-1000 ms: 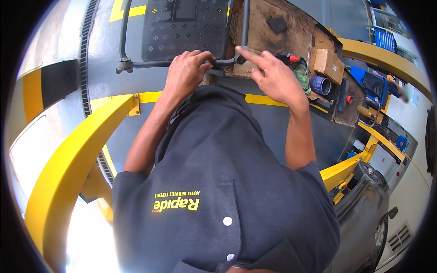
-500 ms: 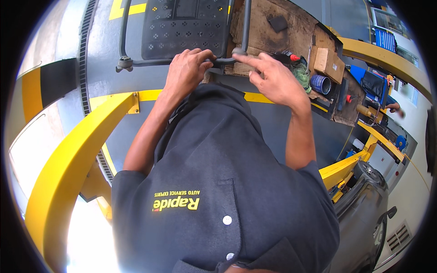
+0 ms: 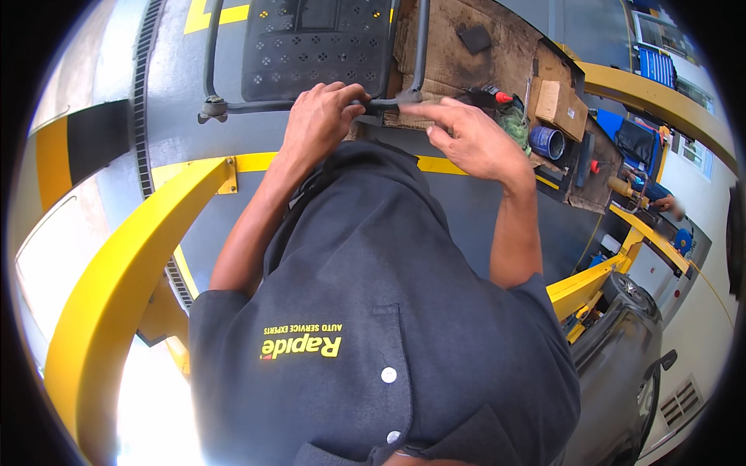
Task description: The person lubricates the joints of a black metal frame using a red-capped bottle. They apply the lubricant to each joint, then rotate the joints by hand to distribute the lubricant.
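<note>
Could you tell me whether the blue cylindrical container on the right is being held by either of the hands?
No, the blue container sits apart among clutter, while both the left hand and right hand are at the dark metal bar.

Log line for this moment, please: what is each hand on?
left hand: gripping dark metal bar | right hand: fingertips on bar joint, by cardboard | below: perforated black step plate

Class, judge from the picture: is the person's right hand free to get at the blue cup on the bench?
Probably yes. The right hand rests open by the dark metal bar and grips nothing. The blue cup stands just to its right on the bench, with only a green rag between them.
</note>
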Available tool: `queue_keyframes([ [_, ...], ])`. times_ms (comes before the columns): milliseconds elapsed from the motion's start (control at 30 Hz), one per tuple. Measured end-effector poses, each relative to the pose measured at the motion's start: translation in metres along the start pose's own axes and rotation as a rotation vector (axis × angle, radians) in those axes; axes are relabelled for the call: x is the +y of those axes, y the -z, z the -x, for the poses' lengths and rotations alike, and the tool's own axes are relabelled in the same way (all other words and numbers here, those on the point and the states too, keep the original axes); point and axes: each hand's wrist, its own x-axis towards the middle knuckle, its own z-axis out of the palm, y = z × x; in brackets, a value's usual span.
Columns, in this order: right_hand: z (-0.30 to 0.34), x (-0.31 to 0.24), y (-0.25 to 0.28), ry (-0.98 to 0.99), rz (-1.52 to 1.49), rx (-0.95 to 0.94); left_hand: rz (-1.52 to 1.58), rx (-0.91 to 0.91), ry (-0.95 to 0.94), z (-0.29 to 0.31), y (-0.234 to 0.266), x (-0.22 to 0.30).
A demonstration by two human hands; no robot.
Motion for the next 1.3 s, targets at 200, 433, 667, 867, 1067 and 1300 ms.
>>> queue_keyframes([
  [200,-0.009,0.005,0.000,-0.176,0.115,-0.007,0.025,0.056,-0.052,0.000,-0.003,-0.003],
  [433,-0.012,-0.003,0.005,-0.195,0.168,-0.026,0.002,0.006,-0.017,-0.001,-0.002,-0.004],
  [667,-0.016,0.022,-0.010,-0.192,0.247,0.166,0.011,-0.023,0.003,-0.001,0.002,-0.002],
  [867,-0.007,0.003,0.000,-0.071,0.054,0.145,0.015,0.055,-0.069,-0.002,-0.001,-0.004],
  [1067,-0.007,0.000,0.002,-0.067,0.068,0.011,0.019,0.037,-0.059,-0.002,-0.001,-0.006],
  [1300,-0.002,0.000,0.006,-0.013,-0.047,-0.046,0.043,0.012,-0.054,-0.003,0.002,-0.004],
])
